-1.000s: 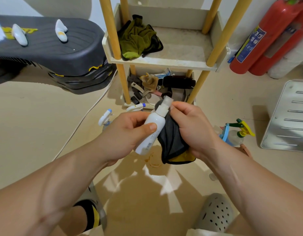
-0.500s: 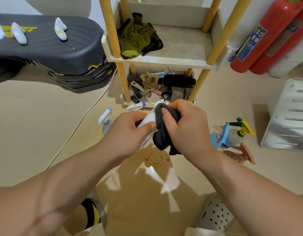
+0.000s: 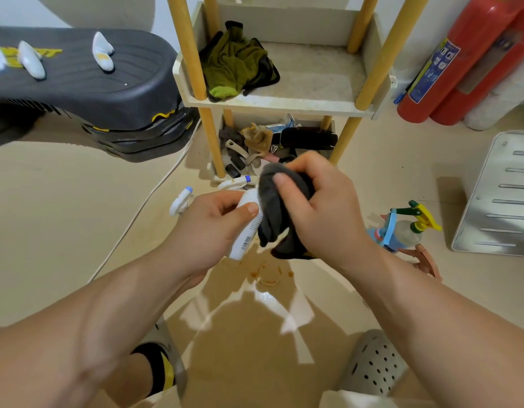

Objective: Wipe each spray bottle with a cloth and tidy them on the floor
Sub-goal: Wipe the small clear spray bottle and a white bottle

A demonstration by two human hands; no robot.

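Your left hand [image 3: 213,231] grips the small white spray bottle [image 3: 243,238] round its lower body, holding it up over the floor [image 3: 78,231] in front of the shelf rack [image 3: 272,103]. That leaves the bottle's top free for wiping. Your right hand [image 3: 328,213] clamps the dark grey cloth [image 3: 269,213] over the upper end, thumb pressing the fabric; the nozzle is hidden beneath.

Bare floor lies directly under your hands, probably the easiest place to set the bottle down. White trigger sprayers [image 3: 181,200] crowd the rack's foot on the left, coloured sprayers [image 3: 402,231] lie to the right, and a white cable [image 3: 149,198] crosses further left.
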